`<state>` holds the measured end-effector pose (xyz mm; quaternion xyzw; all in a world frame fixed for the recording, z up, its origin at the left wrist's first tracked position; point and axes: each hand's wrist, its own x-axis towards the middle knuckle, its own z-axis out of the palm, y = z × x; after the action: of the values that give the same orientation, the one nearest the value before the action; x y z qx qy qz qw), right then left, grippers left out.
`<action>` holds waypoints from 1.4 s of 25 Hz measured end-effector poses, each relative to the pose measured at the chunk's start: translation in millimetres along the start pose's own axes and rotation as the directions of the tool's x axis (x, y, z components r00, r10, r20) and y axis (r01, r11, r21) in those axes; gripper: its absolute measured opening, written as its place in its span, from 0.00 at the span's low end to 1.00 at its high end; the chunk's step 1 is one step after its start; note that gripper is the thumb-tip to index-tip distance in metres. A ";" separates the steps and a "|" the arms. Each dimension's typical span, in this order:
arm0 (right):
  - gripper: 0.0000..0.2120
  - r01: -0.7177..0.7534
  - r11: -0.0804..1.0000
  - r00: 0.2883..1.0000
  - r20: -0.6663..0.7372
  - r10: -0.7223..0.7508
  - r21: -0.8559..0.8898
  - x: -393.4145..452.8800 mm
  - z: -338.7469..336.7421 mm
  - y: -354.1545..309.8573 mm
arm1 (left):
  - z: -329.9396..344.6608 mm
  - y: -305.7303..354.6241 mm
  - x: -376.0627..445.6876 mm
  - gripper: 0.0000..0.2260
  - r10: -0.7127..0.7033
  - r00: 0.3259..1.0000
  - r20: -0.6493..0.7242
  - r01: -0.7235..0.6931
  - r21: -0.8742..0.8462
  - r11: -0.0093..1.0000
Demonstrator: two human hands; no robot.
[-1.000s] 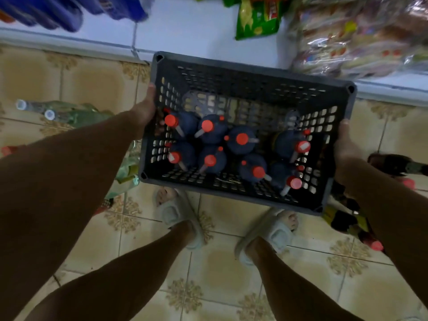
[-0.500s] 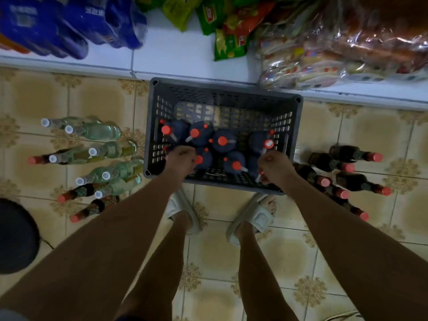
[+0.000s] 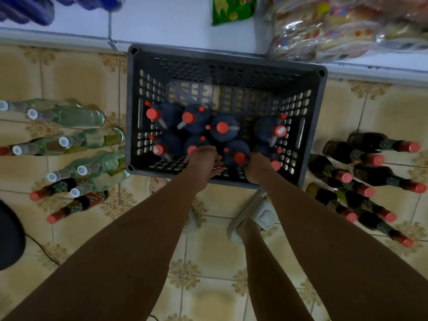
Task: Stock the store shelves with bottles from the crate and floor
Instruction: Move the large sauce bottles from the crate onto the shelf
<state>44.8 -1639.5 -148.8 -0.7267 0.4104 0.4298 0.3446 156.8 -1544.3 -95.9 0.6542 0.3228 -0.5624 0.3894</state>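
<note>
Clear glass bottles [image 3: 69, 117] are laid on patterned floor tiles [image 3: 208, 251] at the left. A dark perforated plastic crate [image 3: 312, 126] is set against the white shelf [image 3: 173, 22], filled with round red-capped bottles [image 3: 222, 128]. Inside it, bottle tops are gripped by the left hand [image 3: 203, 161] and right hand [image 3: 257, 167]. Dark glass bottles [image 3: 370, 177] are laid at the right.

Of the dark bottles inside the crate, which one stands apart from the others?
The dark bottle by the crate's right wall: a gap separates it from the packed cluster of bottles on the left.
</note>
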 end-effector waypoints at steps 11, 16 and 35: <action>0.14 0.002 0.931 0.999 -0.033 0.010 0.366 -59.5 -22.4 -11.4 | -6.0 -14.2 -53.5 0.07 0.025 0.997 -0.073 -0.028 -0.036 0.999; 0.11 0.092 0.836 0.996 -0.049 -0.078 0.541 -188.9 -77.7 -17.1 | 7.5 -27.1 -189.7 0.04 0.114 0.993 0.038 -0.115 0.005 0.993; 0.14 0.414 0.277 0.901 -0.434 0.016 0.867 -570.2 -144.5 14.9 | 39.7 -62.7 -553.6 0.09 0.471 0.821 0.324 -0.493 -0.017 0.870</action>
<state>-86.6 -1597.9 423.3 -0.4937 0.5420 -0.0837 0.6749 -4.5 -1539.6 438.9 0.6281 0.0609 -0.5539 0.5431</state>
